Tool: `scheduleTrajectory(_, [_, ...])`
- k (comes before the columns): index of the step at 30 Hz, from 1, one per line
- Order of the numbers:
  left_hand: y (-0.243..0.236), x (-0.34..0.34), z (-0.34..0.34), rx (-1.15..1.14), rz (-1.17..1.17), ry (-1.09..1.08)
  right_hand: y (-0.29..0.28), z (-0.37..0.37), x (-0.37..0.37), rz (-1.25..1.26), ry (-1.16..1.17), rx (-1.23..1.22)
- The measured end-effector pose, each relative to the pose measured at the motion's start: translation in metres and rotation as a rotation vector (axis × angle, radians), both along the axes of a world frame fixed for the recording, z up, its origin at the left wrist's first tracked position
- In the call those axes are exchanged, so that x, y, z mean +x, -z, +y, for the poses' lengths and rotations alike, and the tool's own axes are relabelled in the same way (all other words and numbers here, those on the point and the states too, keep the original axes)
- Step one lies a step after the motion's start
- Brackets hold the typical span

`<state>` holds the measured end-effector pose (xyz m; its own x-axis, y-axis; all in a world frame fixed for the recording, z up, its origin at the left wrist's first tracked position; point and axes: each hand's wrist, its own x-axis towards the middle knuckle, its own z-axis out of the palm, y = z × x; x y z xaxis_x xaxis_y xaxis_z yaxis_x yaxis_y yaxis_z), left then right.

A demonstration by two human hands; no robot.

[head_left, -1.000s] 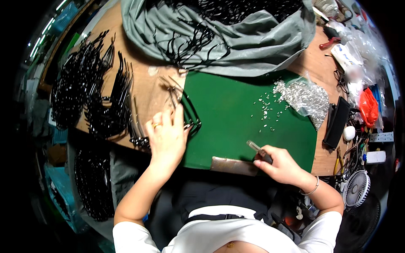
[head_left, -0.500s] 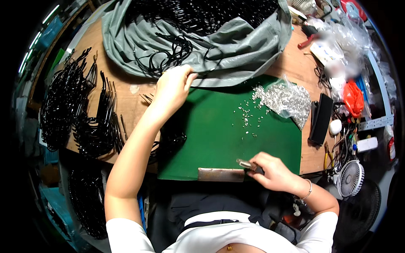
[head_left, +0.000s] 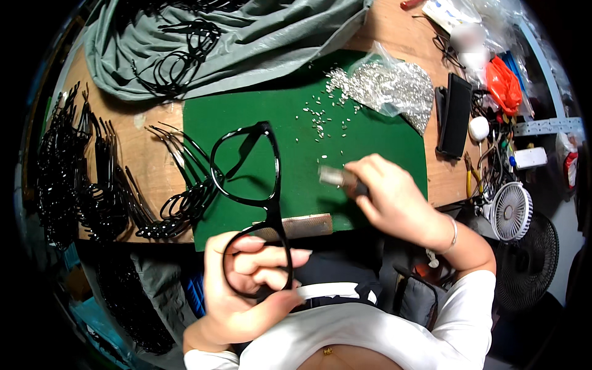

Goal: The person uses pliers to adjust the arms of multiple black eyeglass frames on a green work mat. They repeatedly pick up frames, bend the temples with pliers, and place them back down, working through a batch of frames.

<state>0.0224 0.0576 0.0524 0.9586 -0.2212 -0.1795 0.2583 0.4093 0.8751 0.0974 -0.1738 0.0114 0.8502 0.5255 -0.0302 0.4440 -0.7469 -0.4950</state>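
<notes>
My left hand (head_left: 242,317) is closed on a glossy black eyeglass frame (head_left: 273,214), close to my body at the mat's front edge. Its fingers show through the lower rim, while the upper rim stands out over the green mat (head_left: 240,209). No lenses can be made out, and one temple slants across behind the upper rim. Above the mat's right front, my right hand (head_left: 390,192) grips a small tool with a metal end (head_left: 333,176), smeared by motion. A perforated metal strip (head_left: 308,226) lies along the mat's front edge, between the hands.
Small silvery pieces spill from a clear plastic bag (head_left: 394,86) onto the mat's far right. Piles of black frames (head_left: 58,179) cover the left, with more on a grey cloth (head_left: 265,55) behind. A black case (head_left: 454,117) and a white fan (head_left: 512,211) stand at right.
My left hand has come back from the grey cloth toward my body and now holds an eyeglass frame. My right hand has lifted away from the metal strip with the tool. The view has shifted.
</notes>
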Motion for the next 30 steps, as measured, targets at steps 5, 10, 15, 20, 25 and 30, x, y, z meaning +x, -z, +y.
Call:
scheduleTrajectory(5, [0.018, -0.01, -0.03, 0.148, -0.079, -0.067, 0.03, -0.004, 0.021, 0.236, 0.14, 0.024])
scheduleTrajectory(10, [0.033, -0.009, -0.021, 0.15, -0.225, -0.051, 0.032, -0.002, 0.008, 0.124, -0.001, 0.017])
scheduleTrajectory(15, [0.031, -0.003, -0.028, 0.058, -0.288, -0.046, 0.03, 0.003, -0.004, 0.099, 0.073, -0.046])
scheduleTrajectory(20, [0.039, 0.0, -0.03, 0.083, -0.324, -0.032, 0.033, 0.006, -0.005, 0.07, 0.052, -0.048])
scheduleTrajectory(25, [0.035, 0.006, -0.03, 0.204, -0.345, -0.042, 0.035, 0.009, -0.005, 0.095, 0.15, -0.019])
scheduleTrajectory(30, [0.035, 0.012, -0.043, 0.315, -0.378, -0.067, 0.038, 0.012, -0.005, 0.008, 0.069, -0.099])
